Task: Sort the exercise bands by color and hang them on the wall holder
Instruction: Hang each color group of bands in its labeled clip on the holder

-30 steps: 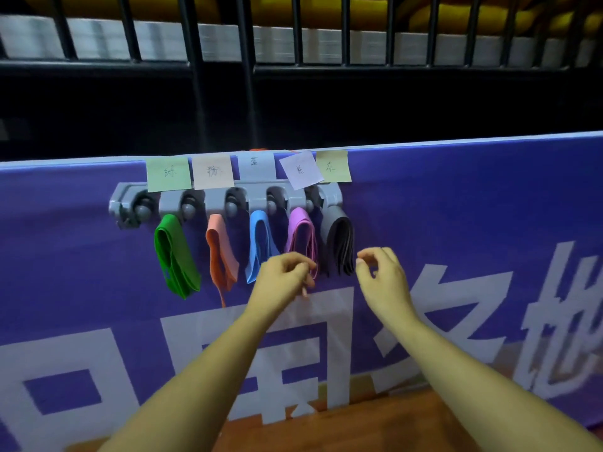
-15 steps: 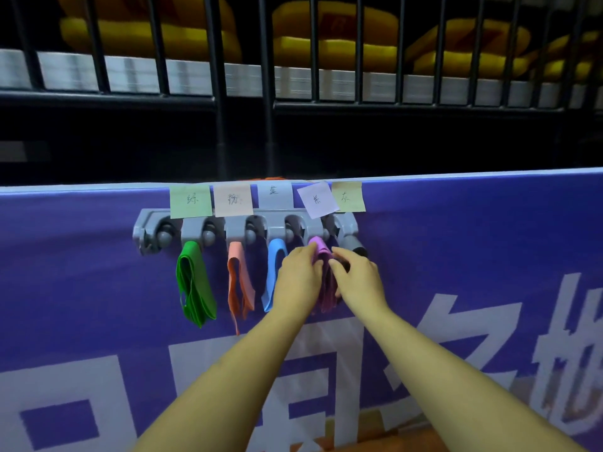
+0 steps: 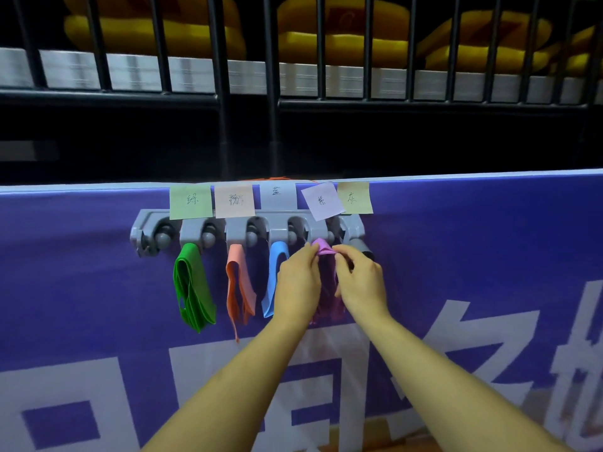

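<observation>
A wide purple banner (image 3: 473, 256) with big white characters fills the lower view before us, and above it runs a black railing (image 3: 222, 102) with yellow mats (image 3: 342, 37) behind. Along the banner's upper edge sits the grey wall holder (image 3: 153, 223), a row of slots with round knobs. Our left hand (image 3: 297, 285) and right hand (image 3: 362, 285) meet just under its fourth slot. The fingers (image 3: 311, 252) of both pinch the folded top of the purple band (image 3: 323, 248), pale lilac at the fold and darker and crumpled where it hangs between the hands. To its left we see the green band (image 3: 192, 288), the orange band (image 3: 239, 288) and the blue band (image 3: 275, 278), each a flat smooth loop hanging below its own slot. Five handwritten sticky notes (image 3: 191, 201) line the holder's top. Just right of the right hand a grey band (image 3: 360, 246) peeks out, mostly hidden
</observation>
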Available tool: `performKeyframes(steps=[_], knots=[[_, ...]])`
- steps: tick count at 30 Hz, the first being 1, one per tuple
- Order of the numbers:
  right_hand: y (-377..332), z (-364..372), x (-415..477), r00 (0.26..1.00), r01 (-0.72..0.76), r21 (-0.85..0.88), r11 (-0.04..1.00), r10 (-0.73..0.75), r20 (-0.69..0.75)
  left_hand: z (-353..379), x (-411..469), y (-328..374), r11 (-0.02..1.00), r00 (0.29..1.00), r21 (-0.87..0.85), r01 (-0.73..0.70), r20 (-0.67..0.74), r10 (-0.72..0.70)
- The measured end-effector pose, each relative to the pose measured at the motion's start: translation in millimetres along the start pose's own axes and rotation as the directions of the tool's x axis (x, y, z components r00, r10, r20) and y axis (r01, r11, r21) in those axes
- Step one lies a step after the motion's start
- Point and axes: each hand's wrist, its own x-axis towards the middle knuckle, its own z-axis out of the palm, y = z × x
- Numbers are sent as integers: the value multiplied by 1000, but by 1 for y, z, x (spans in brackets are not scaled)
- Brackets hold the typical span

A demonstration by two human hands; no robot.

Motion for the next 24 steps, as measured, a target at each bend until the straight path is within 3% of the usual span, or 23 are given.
performKeyframes(steps=[8, 14, 19, 24], knots=[[9, 5, -4, 992, -18, 18, 1000, 15, 122, 5, -3, -16, 1000, 996, 4, 16, 85, -17], [11, 4, 0, 998, 57, -13, 998, -57, 3, 7, -1, -18, 998, 998, 13, 54, 17, -54], [19, 6, -5, 999, -4, 4, 1000, 4, 47, 14, -5, -20, 995, 991, -37, 90, 98, -86], [13, 6, -11, 995, -42, 81, 996, 34, 93, 13, -7, -22, 991, 993, -88, 98, 73, -92]])
